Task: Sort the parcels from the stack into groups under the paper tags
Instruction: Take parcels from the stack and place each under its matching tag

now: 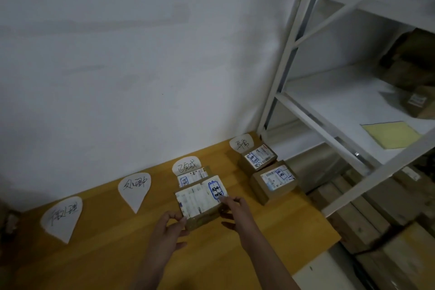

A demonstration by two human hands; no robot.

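Observation:
A small cardboard parcel (pixel 200 202) with a white label and blue stamp lies on the wooden table (pixel 106 254), below the third paper tag (pixel 187 165). My left hand (pixel 170 231) grips its near left corner. My right hand (pixel 234 211) holds its right side, fingers on the label's edge. Another labelled parcel (pixel 193 176) lies just behind it, under the same tag. Two more parcels (pixel 259 158) (pixel 274 180) sit under the rightmost tag (pixel 242 142). Two tags at the left (pixel 62 218) (pixel 134 187) have no parcels below them.
A white metal shelving rack (pixel 329 106) stands at the right, with a yellow sheet (pixel 390 134) and brown boxes (pixel 416 101) on its shelves. More cardboard boxes (pixel 376 219) are stacked on the floor beyond the table's right edge. A white wall backs the table.

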